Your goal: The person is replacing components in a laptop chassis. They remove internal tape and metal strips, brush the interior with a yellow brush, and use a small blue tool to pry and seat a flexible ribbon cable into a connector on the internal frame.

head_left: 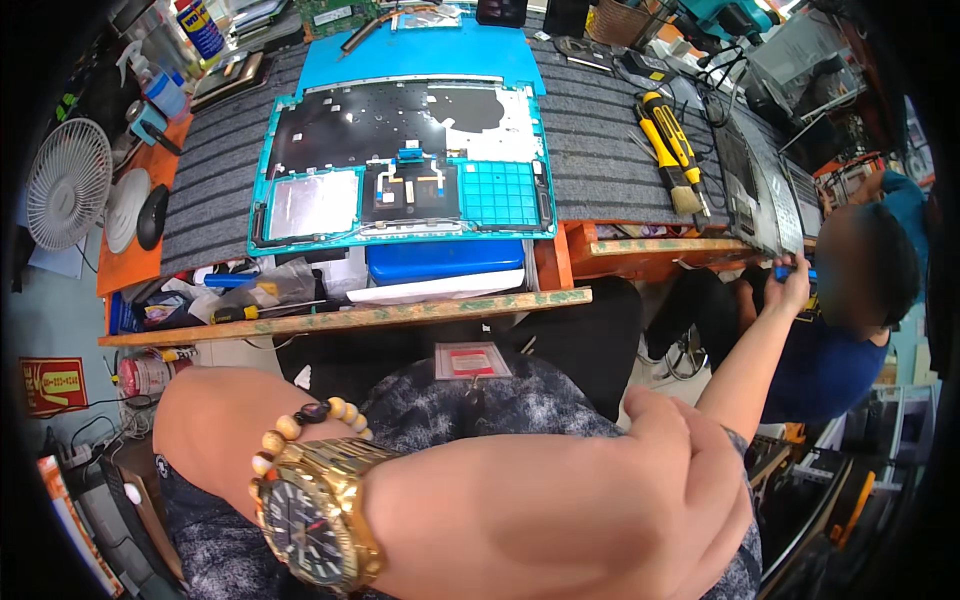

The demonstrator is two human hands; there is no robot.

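Hand beside shiny gold wristwatch

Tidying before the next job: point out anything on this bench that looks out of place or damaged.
The teal laptop shell lies opened up, its inner boards and ribbon cables exposed. A yellow screwdriver and brush lie loose on the grey mat. The tray under the bench edge is cluttered. No spill shows.
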